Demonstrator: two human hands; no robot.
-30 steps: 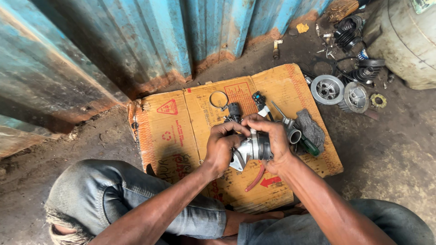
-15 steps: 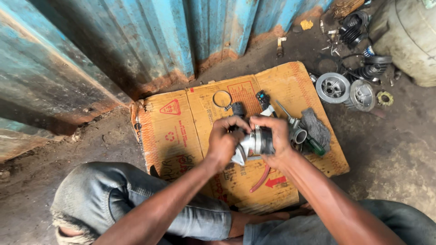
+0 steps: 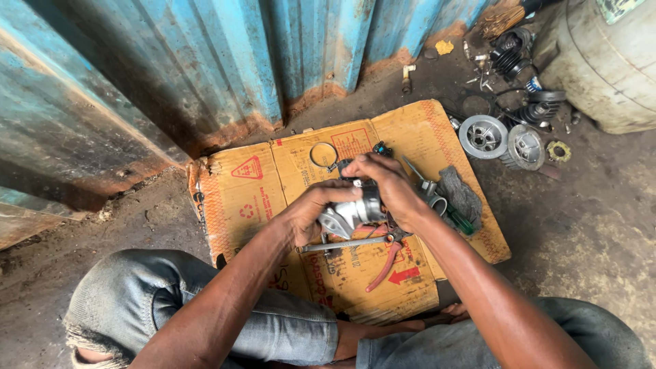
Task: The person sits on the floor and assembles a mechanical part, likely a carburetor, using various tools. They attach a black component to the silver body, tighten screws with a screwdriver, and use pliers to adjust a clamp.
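Observation:
Both my hands hold a grey metal engine part (image 3: 352,213), like a small carburetor, over a flattened cardboard sheet (image 3: 253,191). My left hand (image 3: 311,213) grips it from the left side. My right hand (image 3: 386,188) wraps over its top and right end, fingers curled. Under the part lie a metal wrench (image 3: 342,244) and red-handled pliers (image 3: 386,266). A metal ring (image 3: 322,155) rests on the cardboard just beyond my hands.
A grey rag (image 3: 461,195) and a green-handled screwdriver (image 3: 459,222) lie right of my hands. Round metal pulleys (image 3: 502,140) and springs (image 3: 509,58) sit on the dirt floor at upper right, beside a pale drum (image 3: 605,61). A blue corrugated wall (image 3: 205,68) runs behind.
The view has shifted slightly. My hands have turned the metal part a little, with the right hand moved further over its top. The things on the cardboard have stayed put.

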